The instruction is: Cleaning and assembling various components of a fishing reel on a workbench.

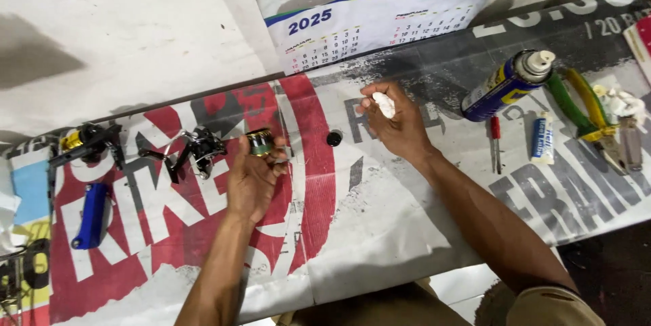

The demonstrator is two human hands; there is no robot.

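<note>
Left hand [252,178] fingers held a small metal spool [260,142] off the stripped reel body [196,151] on the desk [380,231]. Right hand [397,122] fingers pinched a white wad [384,104]. Judged mid-job: spool off, reassembly not yet done.

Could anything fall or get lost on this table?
Maybe. The left hand pinches a small round metal part by its fingertips; it could slip and roll. The spray can lies on its side and might roll. The tiny black cap sits loose and could get knocked away.

Two fishing reels [87,141] [196,149] at 9 o'clock; one spray can [505,85], one screwdriver [496,143], one tube [542,137] at 2 o'clock.
</note>
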